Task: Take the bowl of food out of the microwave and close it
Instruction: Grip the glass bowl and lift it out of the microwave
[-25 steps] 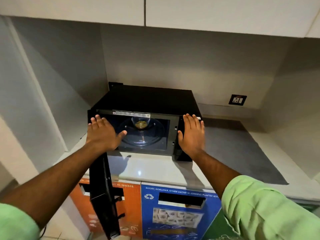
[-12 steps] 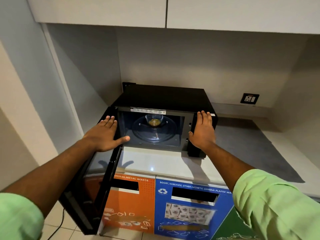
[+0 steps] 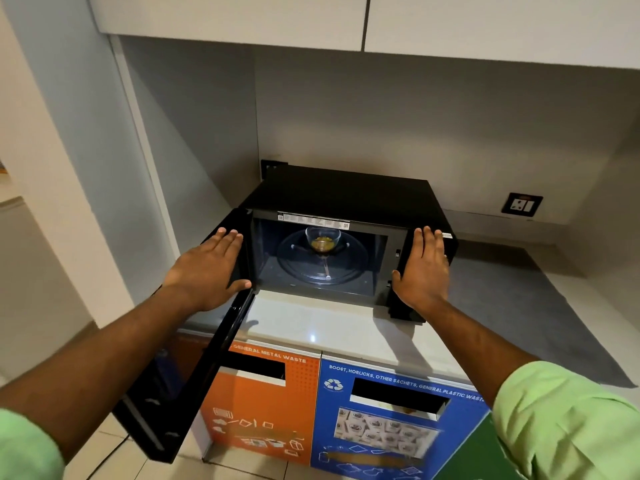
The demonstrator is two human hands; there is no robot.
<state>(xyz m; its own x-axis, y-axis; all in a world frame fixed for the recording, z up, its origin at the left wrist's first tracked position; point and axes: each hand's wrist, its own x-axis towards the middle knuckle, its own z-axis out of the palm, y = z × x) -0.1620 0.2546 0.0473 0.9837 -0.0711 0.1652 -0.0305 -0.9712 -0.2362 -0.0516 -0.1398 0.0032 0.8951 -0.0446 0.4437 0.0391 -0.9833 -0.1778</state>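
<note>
With the door swung wide, both my hands, left and right, are released and empty, so I should reach straight toward twelve o'clock and cup the bowl on the microwave turntable evenly.

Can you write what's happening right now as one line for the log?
microwave door: open | glass bowl: inside on turntable, untouched | left hand: open, by door | right hand: open, at microwave's right side | bowl not yet taken

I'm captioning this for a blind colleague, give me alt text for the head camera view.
Two open hands, left hand and right hand, reach toward an open black microwave with a glass bowl of food on its turntable. The microwave door hangs open leftward.
</note>
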